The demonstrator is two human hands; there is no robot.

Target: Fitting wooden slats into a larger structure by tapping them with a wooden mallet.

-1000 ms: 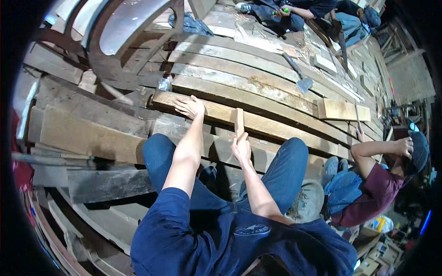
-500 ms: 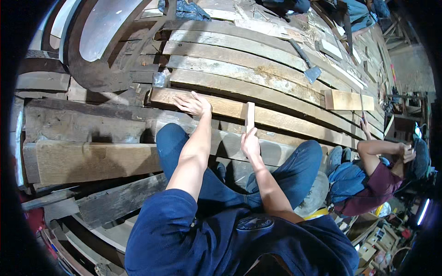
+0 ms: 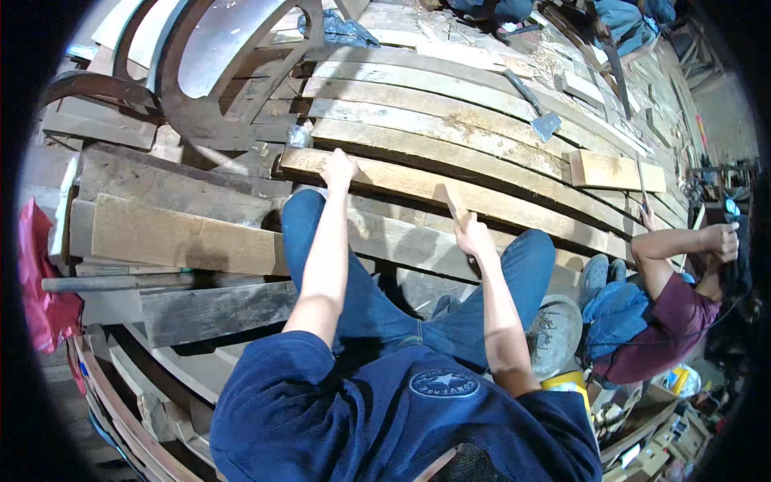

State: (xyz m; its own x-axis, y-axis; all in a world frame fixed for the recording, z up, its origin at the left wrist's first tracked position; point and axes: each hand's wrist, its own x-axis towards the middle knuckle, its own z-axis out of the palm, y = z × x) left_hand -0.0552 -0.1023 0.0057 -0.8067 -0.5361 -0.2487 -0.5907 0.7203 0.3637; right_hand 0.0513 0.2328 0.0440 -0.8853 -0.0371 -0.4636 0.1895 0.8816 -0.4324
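A long light-brown board (image 3: pixel 393 183) lies crosswise before my knees on a bed of rough planks. My left hand (image 3: pixel 339 169) is curled over it near its left end, fingers closed on it. My right hand (image 3: pixel 474 235) grips a short pale wooden block (image 3: pixel 450 195), tilted, with its upper end at the board's front side. Just beyond the board's left end is a small clear crumpled plastic piece (image 3: pixel 299 135). A hatchet (image 3: pixel 545 124) lies on the planks farther back, and a squared timber piece (image 3: pixel 594 169) rests to the right.
A person in maroon (image 3: pixel 650 333) crouches close at my right, arms raised; two more people (image 3: pixel 622 36) work at the back. A curved dark wooden frame (image 3: pixel 171 56) stands back left. Stacked boards (image 3: pixel 185 237) and red plastic (image 3: pixel 44 281) lie left. A grey bucket (image 3: pixel 554 337) is beside my right leg.
My left hand has gone from fingers spread flat on the board to curled over it. My right hand and the block have shifted right along the board, the block now tilting leftward.
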